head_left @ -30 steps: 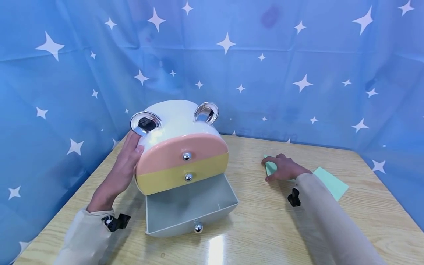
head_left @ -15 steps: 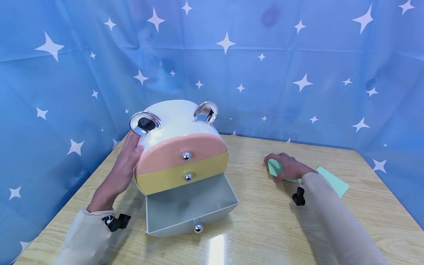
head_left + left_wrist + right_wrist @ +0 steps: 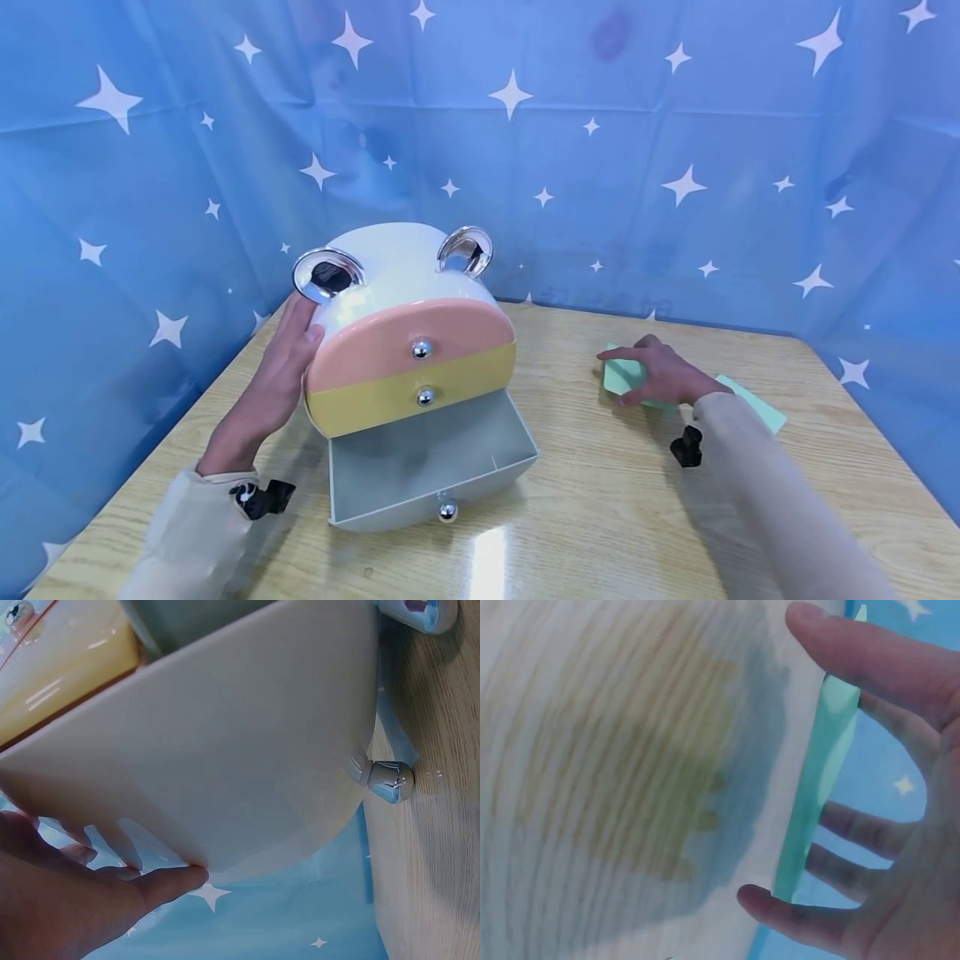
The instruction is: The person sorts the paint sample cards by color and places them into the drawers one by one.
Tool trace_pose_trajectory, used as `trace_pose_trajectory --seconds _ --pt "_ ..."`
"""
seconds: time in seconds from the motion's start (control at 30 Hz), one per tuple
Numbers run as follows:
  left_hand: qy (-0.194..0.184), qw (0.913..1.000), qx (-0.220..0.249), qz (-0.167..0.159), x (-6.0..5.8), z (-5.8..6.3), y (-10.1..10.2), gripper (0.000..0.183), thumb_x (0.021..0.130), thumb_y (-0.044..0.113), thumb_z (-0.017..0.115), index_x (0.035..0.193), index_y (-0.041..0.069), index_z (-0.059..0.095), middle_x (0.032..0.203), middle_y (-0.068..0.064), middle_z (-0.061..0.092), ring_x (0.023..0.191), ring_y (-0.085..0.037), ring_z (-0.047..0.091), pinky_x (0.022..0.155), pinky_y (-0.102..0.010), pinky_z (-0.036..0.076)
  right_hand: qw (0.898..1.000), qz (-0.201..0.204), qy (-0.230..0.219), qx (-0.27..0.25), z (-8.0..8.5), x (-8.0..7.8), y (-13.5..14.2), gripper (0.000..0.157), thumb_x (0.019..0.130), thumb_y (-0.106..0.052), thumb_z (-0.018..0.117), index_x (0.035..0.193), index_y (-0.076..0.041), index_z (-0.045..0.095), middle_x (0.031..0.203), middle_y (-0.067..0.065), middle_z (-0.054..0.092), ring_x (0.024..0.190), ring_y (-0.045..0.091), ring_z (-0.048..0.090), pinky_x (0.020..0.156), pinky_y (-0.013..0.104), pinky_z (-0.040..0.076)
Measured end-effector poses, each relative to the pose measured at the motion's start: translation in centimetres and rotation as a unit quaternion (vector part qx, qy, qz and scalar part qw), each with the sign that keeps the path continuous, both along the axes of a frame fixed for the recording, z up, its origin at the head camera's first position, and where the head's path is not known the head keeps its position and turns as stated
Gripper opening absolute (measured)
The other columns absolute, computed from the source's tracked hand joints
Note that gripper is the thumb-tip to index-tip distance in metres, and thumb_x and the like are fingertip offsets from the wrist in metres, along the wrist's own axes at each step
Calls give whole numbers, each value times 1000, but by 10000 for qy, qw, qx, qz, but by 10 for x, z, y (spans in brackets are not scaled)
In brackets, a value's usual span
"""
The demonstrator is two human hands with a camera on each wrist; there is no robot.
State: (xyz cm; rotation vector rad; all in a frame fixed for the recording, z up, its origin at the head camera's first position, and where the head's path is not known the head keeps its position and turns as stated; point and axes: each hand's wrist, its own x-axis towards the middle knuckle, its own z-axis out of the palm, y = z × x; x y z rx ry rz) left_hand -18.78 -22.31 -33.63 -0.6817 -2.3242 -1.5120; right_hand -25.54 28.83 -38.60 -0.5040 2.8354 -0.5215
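Note:
A frog-like drawer cabinet (image 3: 397, 275) stands on the wooden table, white on top with two silvery eye rings. Pink (image 3: 420, 329) and yellow (image 3: 465, 379) drawer fronts are pushed in; the lowest grey drawer (image 3: 435, 479) is pulled out. My left hand (image 3: 273, 375) rests against the cabinet's left side; the left wrist view shows its thumb and fingertips touching the white wall. At the right, my right hand (image 3: 660, 375) spreads over a pale green paper-like piece (image 3: 622, 375), partly hidden by the hand. Its fingers lie around this piece (image 3: 810, 795) in the right wrist view.
A second pale green sheet (image 3: 757, 404) lies right of the right hand, partly behind the sleeve. Round silver knobs (image 3: 447, 510) stick out from the drawers. A blue curtain with white stars (image 3: 585, 167) hangs behind the table (image 3: 585, 517).
My right hand has shifted a little to the right, and the green piece under it has slid slightly the same way. My left hand and the cabinet have stayed in place.

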Motion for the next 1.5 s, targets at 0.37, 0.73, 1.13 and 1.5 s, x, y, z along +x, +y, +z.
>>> trace_pose_trajectory --seconds 0.37,0.73,1.13,1.5 --pt "51 10000 67 -36 -1 0 1 57 103 26 30 159 35 26 165 -1 17 150 -24 11 117 -75 7 9984 385 383 -131 16 16 -13 72 78 -28 85 144 -19 56 134 26 48 122 41 47 94 60 45" --pt "87 9999 75 21 -1 -1 0 58 103 26 30 159 34 24 167 -2 14 151 -27 9 117 -75 5 9962 650 581 -18 41 44 -48 68 76 -31 87 137 -32 58 129 14 53 114 30 53 90 47 48" --pt "88 9999 138 8 -1 -1 1 58 103 26 31 159 34 25 166 -1 15 151 -26 10 118 -74 5 9881 1432 554 -52 71 79 -95 71 76 -40 86 140 -40 56 134 4 54 121 27 54 98 49 49" --pt "-9 9999 131 -15 0 0 2 58 102 28 30 159 36 22 165 -2 16 149 -26 11 117 -75 7 9753 2165 429 -80 80 95 -127 69 78 -42 85 140 -32 58 134 -2 57 121 20 56 99 44 49"
